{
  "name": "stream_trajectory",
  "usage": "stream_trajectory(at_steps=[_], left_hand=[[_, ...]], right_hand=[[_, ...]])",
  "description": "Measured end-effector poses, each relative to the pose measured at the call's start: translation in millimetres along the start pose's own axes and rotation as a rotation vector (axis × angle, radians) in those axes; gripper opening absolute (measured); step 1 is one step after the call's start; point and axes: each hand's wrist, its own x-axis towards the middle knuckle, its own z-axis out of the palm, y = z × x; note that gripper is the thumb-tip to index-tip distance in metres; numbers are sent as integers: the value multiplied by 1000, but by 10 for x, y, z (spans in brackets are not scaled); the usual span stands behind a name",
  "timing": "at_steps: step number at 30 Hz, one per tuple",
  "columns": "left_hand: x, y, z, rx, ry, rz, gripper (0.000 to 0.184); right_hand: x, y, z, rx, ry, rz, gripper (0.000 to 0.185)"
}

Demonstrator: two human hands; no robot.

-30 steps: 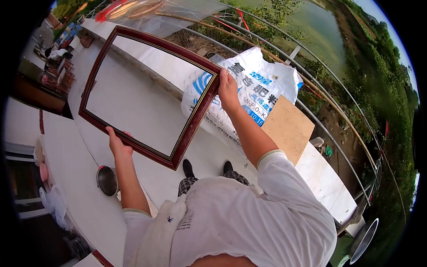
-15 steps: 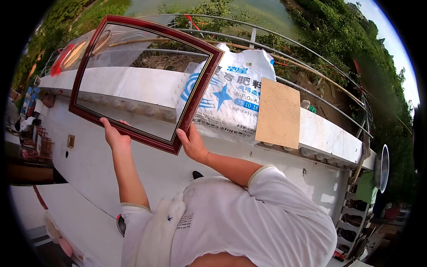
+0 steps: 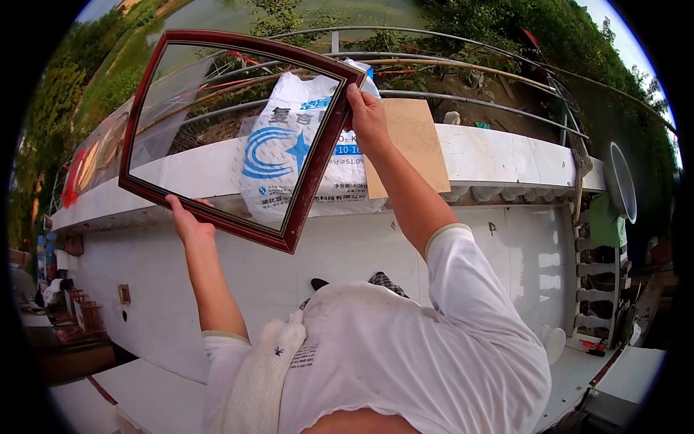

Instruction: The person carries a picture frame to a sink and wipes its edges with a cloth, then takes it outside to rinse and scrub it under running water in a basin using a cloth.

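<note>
I hold up a dark red picture frame with a thin gold inner edge, tilted in front of me. The wall and railing show through its middle; whether glass fills it I cannot tell. My left hand grips the lower bar from below, fingers partly hidden. Around the right bar, near the upper right corner, my right hand is closed. Behind the frame, a white and blue fertilizer bag lies over the wall top. A thin brown board rests beside it, partly behind my right forearm.
A white tiled ledge runs across, with a metal railing behind it and plants and water beyond. At the far left a clear sheet and a red item lie on the ledge. A metal basin stands at the right end.
My right hand has moved up the frame's right bar from the lower right corner to near the upper right corner. My left hand keeps its hold. The camera view has turned right.
</note>
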Motion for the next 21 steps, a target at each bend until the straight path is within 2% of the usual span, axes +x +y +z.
stream_trajectory(at_steps=[4, 7, 8, 10, 13, 16, 17, 18, 21], left_hand=[[-111, -361, 224, 20, -50, -24, 47], [-486, -529, 504, 45, -94, -77, 48], [-486, -642, 573, 25, -93, -13, 51], [-604, -800, 704, 53, -126, -17, 52], [-856, -968, 915, 74, -162, -54, 51], [-718, -1115, 914, 94, -215, -70, 52], [-530, -1238, 888, 96, -286, -88, 53], [-743, -1194, 999, 97, -275, -106, 53], [-374, -1344, 972, 161, -289, -138, 57]], right_hand=[[-466, 51, -367, 143, 7, -70, 28], [-1226, 208, -629, 51, -99, 101, 17], [-1469, 274, -667, 33, -149, 157, 16], [-1885, 320, -776, -80, -240, 305, 20], [-2092, 222, -1048, -249, -289, 324, 23], [-2211, 180, -1353, -319, -166, 407, 26], [-2221, 87, -1528, -351, -83, 435, 26], [-2262, 51, -1703, -351, -2, 445, 28], [-2603, 191, -2512, -476, 311, 407, 29]])
